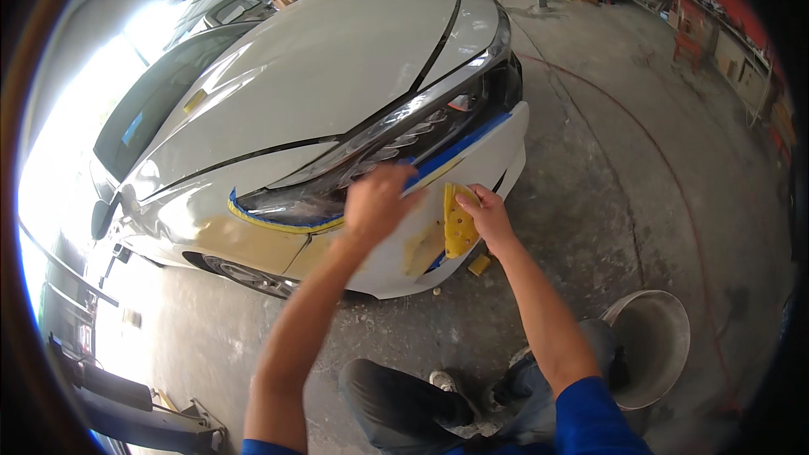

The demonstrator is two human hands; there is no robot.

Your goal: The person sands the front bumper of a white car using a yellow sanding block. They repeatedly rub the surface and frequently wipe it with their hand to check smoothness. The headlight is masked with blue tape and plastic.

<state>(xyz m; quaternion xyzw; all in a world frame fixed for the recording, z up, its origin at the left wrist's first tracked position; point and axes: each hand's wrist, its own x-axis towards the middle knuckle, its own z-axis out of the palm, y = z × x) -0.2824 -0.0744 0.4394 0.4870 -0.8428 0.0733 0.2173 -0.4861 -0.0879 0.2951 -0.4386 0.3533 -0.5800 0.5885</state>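
My right hand (486,217) grips a yellow sanding disc (460,223) with holes in it, folded or bent, in front of the car's bumper. My left hand (381,200) is over the upper bumper by the headlight, slightly blurred, its thumb and fingers apart with nothing visible in them. Whether it touches the surface I cannot tell. Blue and yellow masking tape (463,145) runs along the lower edge of the headlight (299,200). The pale bumper (396,263) has a yellowish patch and a bit of blue tape below the disc.
A white hood (337,59) carries a small yellow block (195,101). Another yellow block (479,265) is on the floor under the bumper. A bucket (666,354) stands by my right knee. A red hose (628,109) crosses the concrete. Shelves (716,13) line the right wall.
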